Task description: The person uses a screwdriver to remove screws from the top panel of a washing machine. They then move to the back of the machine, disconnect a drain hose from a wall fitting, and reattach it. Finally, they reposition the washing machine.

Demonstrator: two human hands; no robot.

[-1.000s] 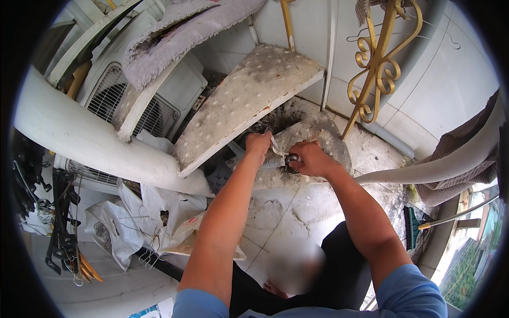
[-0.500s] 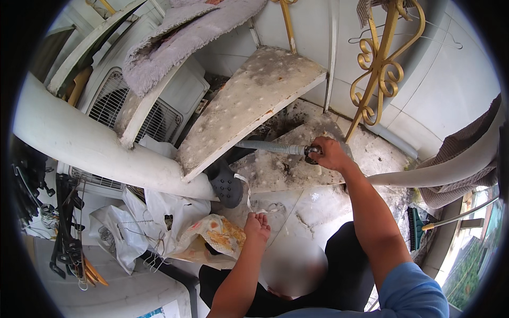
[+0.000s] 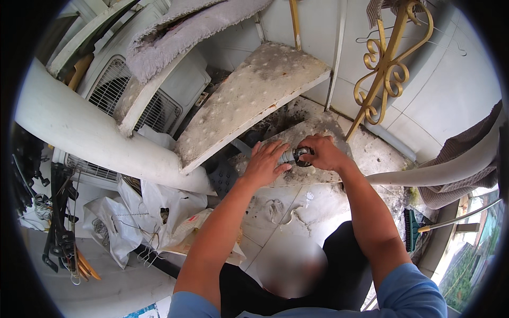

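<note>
My right hand (image 3: 326,152) grips the dark round end fitting (image 3: 303,156) of a grey corrugated hose (image 3: 287,157). My left hand (image 3: 263,164) is wrapped over the hose just left of the fitting, fingers on top and thumb on the near side. Past my left hand, the hose runs back under a dirty off-white triangular stair tread (image 3: 249,87). Both hands are above a lower, soiled tread (image 3: 318,130). A thin whitish strip (image 3: 298,217) lies curled on the tiled floor in front of my knees.
White plastic bags (image 3: 175,204) and hangers (image 3: 66,222) crowd the left. A thick white curved rail (image 3: 101,130) crosses there, before a grilled white unit (image 3: 164,114). A gold scrolled baluster (image 3: 387,69) stands at right, with a green broom (image 3: 414,228) below.
My left hand has let go of the whitish strip, which is now on the floor, and has moved up onto the hose. My right hand stays at the fitting.
</note>
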